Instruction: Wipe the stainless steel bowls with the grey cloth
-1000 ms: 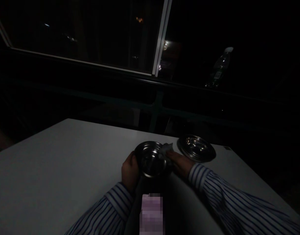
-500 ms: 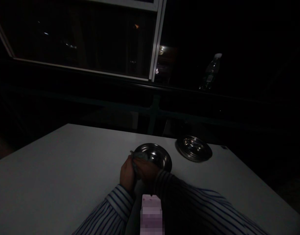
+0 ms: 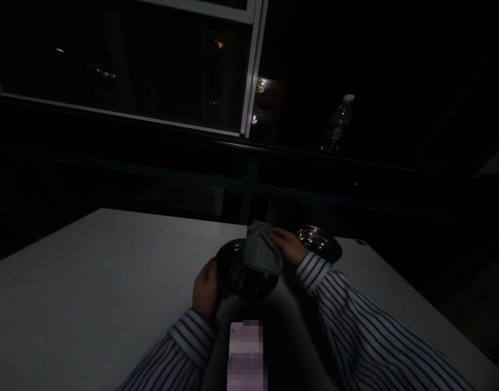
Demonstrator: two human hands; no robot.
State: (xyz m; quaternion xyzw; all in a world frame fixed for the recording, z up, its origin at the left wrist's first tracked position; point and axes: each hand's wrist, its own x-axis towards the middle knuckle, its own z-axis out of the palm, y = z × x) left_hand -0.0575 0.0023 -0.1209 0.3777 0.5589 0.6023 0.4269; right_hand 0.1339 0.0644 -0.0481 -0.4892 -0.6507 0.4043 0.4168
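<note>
My left hand [image 3: 206,289] is closed on the left rim of a shiny metal bowl [image 3: 232,279], thumb on top. In my right hand [image 3: 289,245] is a grey cloth [image 3: 262,251], pinched at its right edge and hanging over the right part of the bowl. The cloth hides part of the bowl's inside. Just behind my right hand sits a second metal bowl [image 3: 321,243], partly covered by the hand and cuff.
The white table [image 3: 111,271] spans the view. A lit pinkish phone-like screen [image 3: 246,355], pixelated, is at the near edge. Beyond the table, a plastic bottle [image 3: 339,124] stands on a ledge beside a window frame [image 3: 252,70]. The surroundings are very dark.
My right hand swept with the cloth from the bowl's right side to its left rim by my left hand, then back right, where the cloth now hangs spread. My left hand kept its grip.
</note>
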